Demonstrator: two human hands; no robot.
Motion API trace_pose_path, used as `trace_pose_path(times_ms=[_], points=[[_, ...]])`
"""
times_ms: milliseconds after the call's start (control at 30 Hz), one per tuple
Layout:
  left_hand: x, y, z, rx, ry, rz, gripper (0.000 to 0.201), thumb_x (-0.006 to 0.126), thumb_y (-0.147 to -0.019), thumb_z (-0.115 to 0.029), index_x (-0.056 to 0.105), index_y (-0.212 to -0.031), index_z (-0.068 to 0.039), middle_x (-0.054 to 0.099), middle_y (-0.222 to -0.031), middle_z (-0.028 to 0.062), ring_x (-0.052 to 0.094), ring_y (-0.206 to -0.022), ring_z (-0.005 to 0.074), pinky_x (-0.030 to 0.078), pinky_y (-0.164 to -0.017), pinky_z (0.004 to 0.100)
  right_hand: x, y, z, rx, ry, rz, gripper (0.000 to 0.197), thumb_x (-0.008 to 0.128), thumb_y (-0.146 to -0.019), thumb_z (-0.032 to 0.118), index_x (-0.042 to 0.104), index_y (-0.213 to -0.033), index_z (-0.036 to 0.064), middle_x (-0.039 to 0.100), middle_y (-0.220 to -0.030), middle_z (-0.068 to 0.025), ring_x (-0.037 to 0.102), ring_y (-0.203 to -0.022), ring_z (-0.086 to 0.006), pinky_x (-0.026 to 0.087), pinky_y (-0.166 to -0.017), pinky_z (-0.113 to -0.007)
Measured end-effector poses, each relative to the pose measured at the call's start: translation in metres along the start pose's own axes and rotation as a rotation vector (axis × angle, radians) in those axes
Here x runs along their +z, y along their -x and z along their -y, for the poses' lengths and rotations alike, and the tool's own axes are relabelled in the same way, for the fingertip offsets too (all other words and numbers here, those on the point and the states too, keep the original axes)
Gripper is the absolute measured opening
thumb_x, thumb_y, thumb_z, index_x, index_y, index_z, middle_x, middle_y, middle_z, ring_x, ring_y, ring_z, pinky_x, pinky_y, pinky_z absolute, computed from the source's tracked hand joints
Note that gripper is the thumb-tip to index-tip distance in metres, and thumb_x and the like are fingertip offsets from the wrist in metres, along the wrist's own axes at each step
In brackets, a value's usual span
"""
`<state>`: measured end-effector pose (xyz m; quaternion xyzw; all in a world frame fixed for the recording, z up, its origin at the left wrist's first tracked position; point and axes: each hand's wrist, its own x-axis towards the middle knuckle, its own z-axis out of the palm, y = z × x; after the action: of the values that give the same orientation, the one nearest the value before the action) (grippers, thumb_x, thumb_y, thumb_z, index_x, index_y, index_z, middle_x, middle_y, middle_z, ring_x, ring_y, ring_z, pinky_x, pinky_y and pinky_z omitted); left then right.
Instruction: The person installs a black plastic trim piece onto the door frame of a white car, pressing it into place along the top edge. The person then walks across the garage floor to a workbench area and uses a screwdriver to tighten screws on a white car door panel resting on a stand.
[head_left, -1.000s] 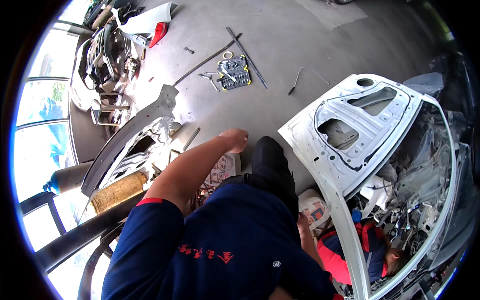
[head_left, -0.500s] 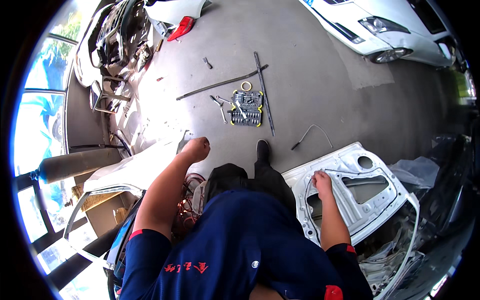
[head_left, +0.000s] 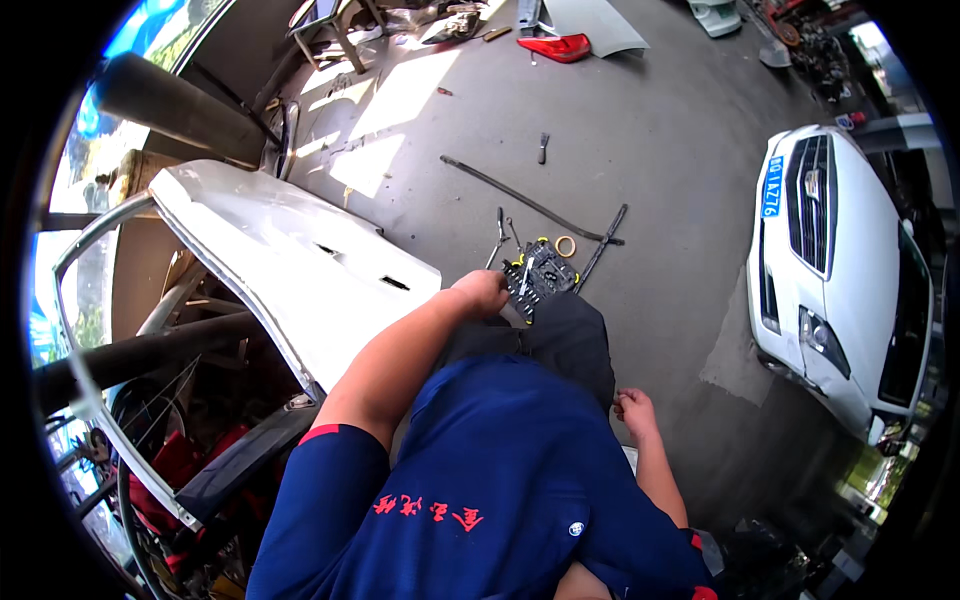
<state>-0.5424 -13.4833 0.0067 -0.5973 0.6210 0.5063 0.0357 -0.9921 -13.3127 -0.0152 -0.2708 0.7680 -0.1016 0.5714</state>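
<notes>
My left hand point(head_left: 482, 292), fingers curled in with nothing seen in them, is raised between the white car door point(head_left: 290, 235) and the tool set. My right hand point(head_left: 635, 412) hangs low beside my right leg, its fingers bent and nothing visible in them. Beyond my knee lies an open black tool case point(head_left: 545, 270), partly covered by my leg and left hand. Next to it on the floor are a long-handled tool point(head_left: 500, 235), a yellow ring point(head_left: 566, 246) and two dark strips, one long point(head_left: 530, 203) and one shorter point(head_left: 605, 245), crossing at their ends.
A white car point(head_left: 845, 270) with front damage stands at the right. Farther off lie a small dark-handled tool point(head_left: 543, 148), a red tail light point(head_left: 555, 47) and a pale body panel point(head_left: 595, 27). A thick brown cylinder point(head_left: 175, 110) is behind the door at left.
My view has turned left, so the white door fills more of the left side and the other door panel has left the right side. My feet are now hidden; both hands stay curled.
</notes>
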Motion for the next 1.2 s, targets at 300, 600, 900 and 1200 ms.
trace_pose_path(times_ms=[300, 600, 900, 1200], points=[[-0.085, 0.002, 0.057, -0.241, 0.377, -0.367, 0.037, 0.054, -0.092, -0.024, 0.070, -0.116, 0.000, 0.073, -0.114, 0.0223, 0.068, -0.111, 0.0396, 0.052, -0.099, 0.0453, -0.015, -0.095, 0.230, 0.043, 0.673, 0.221, 0.021, 0.059, -0.093, 0.009, 0.070, -0.106, -0.0022, 0.070, -0.089, -0.0093, 0.065, -0.074, -0.0180, 0.052, -0.064, -0.034], [-0.065, -0.011, 0.073, -0.758, 0.883, -0.743, 0.037, 0.056, -0.092, -0.029, 0.072, -0.112, -0.003, 0.072, -0.114, 0.0246, 0.068, -0.111, 0.0408, 0.051, -0.103, 0.0464, 0.126, -0.326, 0.569, -0.255, 0.657, 0.366, 0.021, 0.057, -0.101, 0.010, 0.062, -0.120, 0.0024, 0.067, -0.087, -0.0042, 0.059, -0.069, -0.0105, 0.049, -0.059, -0.024], [-0.031, 0.028, -0.075, -0.960, 1.119, -0.790, 0.034, 0.057, -0.092, -0.024, 0.070, -0.118, -0.005, 0.073, -0.114, 0.0183, 0.069, -0.108, 0.0351, 0.053, -0.096, 0.0429, 0.257, -0.422, 0.759, -0.234, 0.949, 0.653, 0.019, 0.055, -0.102, 0.013, 0.059, -0.118, 0.0038, 0.065, -0.085, -0.0047, 0.057, -0.064, -0.0111, 0.046, -0.052, -0.025], [-0.022, 0.273, -0.086, -0.986, 1.180, -2.688, 0.025, 0.050, -0.108, -0.019, 0.068, -0.114, -0.003, 0.071, -0.097, 0.0053, 0.068, -0.083, 0.0138, 0.057, -0.078, 0.0298, 0.362, -0.348, 0.776, -0.388, 1.056, 0.718, 0.022, 0.055, -0.100, 0.013, 0.059, -0.118, 0.0011, 0.063, -0.082, -0.0061, 0.055, -0.060, -0.0125, 0.044, -0.047, -0.025]])
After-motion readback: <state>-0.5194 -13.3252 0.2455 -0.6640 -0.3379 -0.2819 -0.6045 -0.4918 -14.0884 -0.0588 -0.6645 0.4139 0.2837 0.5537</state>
